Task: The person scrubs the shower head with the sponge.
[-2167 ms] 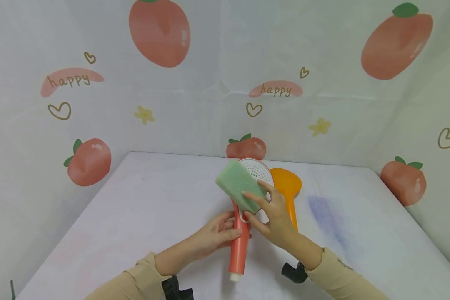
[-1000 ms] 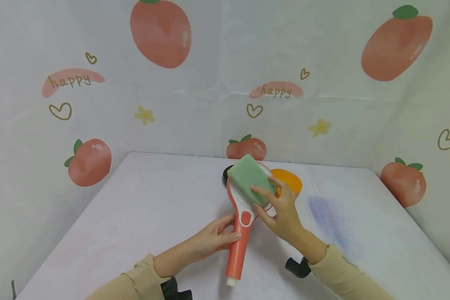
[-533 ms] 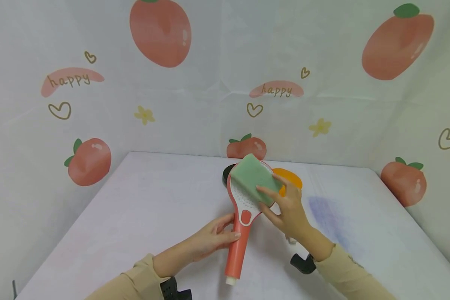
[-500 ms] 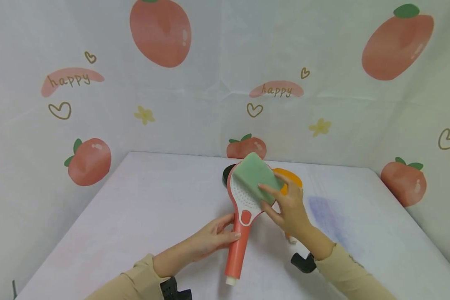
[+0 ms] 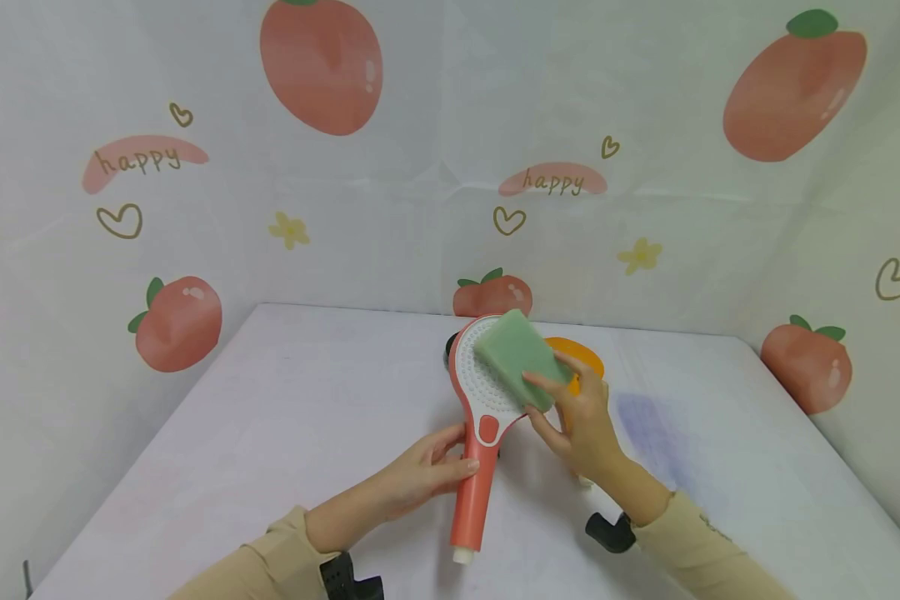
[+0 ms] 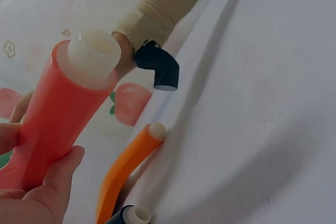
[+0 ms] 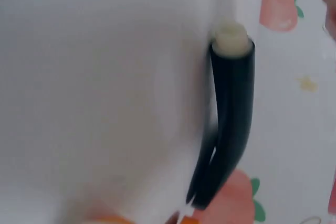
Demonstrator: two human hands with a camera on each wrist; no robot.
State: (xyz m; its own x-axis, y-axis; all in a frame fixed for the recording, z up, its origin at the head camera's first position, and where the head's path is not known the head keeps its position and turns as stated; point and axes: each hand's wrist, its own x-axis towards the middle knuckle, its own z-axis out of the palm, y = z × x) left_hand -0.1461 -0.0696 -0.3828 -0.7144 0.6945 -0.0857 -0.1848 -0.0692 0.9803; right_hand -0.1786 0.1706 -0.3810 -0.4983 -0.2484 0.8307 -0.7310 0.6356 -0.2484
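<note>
Head view forward, down; wrist views close; all share tabletop (image 5: 307,400)

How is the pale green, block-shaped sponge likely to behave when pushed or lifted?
The pale green, block-shaped sponge is probably light, as the right hand holds it by one end. Its foam-like look suggests it would squash softly. Its flat faces make it likelier to slide than roll.

"happy" (image 5: 552,181) on two pink patches (image 5: 145,158) of the white backdrop (image 5: 390,225)
</note>
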